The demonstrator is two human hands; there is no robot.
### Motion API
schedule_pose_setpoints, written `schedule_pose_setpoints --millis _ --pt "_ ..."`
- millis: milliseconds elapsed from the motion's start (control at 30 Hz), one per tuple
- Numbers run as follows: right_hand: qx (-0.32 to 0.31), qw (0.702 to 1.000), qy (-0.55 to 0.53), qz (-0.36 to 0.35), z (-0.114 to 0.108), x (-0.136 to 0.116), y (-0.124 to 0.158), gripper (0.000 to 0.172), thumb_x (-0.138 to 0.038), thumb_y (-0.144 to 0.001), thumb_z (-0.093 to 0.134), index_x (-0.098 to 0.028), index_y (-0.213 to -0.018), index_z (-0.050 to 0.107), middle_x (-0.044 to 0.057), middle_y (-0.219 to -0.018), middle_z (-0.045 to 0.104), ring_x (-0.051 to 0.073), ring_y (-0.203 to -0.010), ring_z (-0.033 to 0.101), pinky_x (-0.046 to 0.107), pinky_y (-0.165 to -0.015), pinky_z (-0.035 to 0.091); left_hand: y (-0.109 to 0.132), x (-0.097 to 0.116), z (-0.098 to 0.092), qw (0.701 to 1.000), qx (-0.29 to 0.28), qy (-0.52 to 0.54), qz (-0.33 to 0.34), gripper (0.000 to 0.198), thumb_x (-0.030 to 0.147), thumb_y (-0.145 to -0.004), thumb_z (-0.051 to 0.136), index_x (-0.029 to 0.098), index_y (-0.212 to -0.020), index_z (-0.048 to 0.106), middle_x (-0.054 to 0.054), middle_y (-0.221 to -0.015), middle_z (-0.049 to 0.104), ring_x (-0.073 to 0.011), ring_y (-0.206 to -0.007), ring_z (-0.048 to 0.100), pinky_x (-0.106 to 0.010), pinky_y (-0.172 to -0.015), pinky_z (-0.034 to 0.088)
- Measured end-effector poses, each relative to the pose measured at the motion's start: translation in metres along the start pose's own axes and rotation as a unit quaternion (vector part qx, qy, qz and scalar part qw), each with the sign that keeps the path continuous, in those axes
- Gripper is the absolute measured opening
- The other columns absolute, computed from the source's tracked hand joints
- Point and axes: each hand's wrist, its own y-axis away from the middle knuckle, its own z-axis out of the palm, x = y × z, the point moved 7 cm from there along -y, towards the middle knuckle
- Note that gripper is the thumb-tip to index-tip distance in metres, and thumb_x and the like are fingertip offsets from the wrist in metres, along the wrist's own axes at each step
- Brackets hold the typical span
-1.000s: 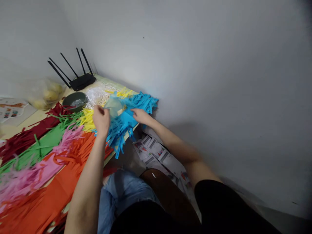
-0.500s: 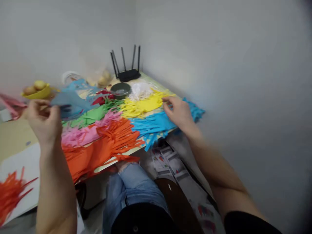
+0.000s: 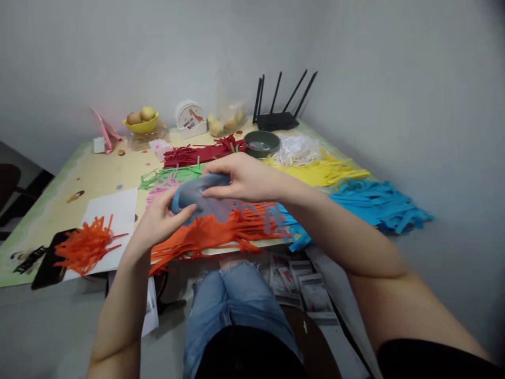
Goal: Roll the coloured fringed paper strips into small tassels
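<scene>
A piece of thin blue fringed tissue paper (image 3: pixel 203 197) is curled between my hands, above the table's front part. My left hand (image 3: pixel 163 218) pinches its left side, thumb towards me. With thumb and fingers closed on the upper right side, my right hand (image 3: pixel 242 179) holds the same piece. Fringe strips hang down at the right over the orange fringed paper (image 3: pixel 205 234), which lies at the table edge. Behind the hands lie pink fringed paper (image 3: pixel 161 188), green fringed paper (image 3: pixel 173 173) and dark red fringed paper (image 3: pixel 197 153).
Yellow fringed paper (image 3: pixel 327 171) and blue fringed paper (image 3: pixel 374 205) lie right, near white shreds (image 3: pixel 298 150) and a dark bowl (image 3: pixel 262 142). A black router (image 3: pixel 278 121) stands behind. At left, an orange tassel (image 3: pixel 89 245) rests on a white sheet (image 3: pixel 118 208) and a black phone-like slab (image 3: pixel 47 268).
The view has swung left. My left hand has brought the blue tissue paper nearer the middle, and my right hand has come over from beside the yellow paper and taken hold of it.
</scene>
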Motion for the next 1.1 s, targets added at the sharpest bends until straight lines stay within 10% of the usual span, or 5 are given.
schedule_pose_setpoints --millis 333,533,700,1100 --pt "0.048 0.992 -0.080 0.087 0.014 0.033 0.009 0.020 -0.033 -0.084 0.065 -0.013 -0.088 0.063 0.001 -0.079 0.062 0.014 -0.074 0.054 0.023 -0.068 0.039 0.002 -0.044 -0.015 0.986 0.044 0.130 -0.095 0.027 0.036 -0.075 0.066 0.016 -0.060 0.055 0.004 -0.052 0.044 -0.0063 -0.044 0.039 -0.017 -0.039 0.034" --pt "0.127 0.967 -0.206 0.075 0.019 0.033 0.028 0.012 -0.028 -0.087 0.059 -0.017 -0.093 0.057 0.001 -0.088 0.059 0.012 -0.075 0.053 0.023 -0.068 0.042 0.015 -0.048 -0.014 0.959 0.110 0.217 -0.144 0.024 0.032 -0.072 0.068 0.018 -0.093 0.068 0.007 -0.056 0.050 -0.0070 -0.034 0.045 -0.020 -0.033 0.044" --pt "0.146 0.955 -0.254 0.036 0.025 0.036 0.036 0.005 -0.019 -0.084 0.055 -0.018 -0.078 0.055 -0.001 -0.078 0.056 0.011 -0.070 0.050 0.023 -0.069 0.042 0.024 -0.043 -0.013 0.952 0.094 0.242 -0.162 0.010 0.026 -0.066 0.066 0.019 -0.072 0.067 0.002 -0.058 0.059 -0.0091 -0.033 0.052 -0.020 -0.032 0.044" --pt "0.019 0.976 -0.217 -0.012 0.026 0.029 0.044 0.021 -0.030 -0.090 0.049 -0.016 -0.075 0.057 0.001 -0.074 0.059 0.012 -0.069 0.054 0.024 -0.066 0.040 0.029 -0.017 -0.018 0.999 0.046 0.025 0.004 0.019 0.033 -0.078 0.070 0.021 -0.065 0.064 -0.003 -0.068 0.061 -0.0160 -0.064 0.057 -0.028 -0.060 0.048"
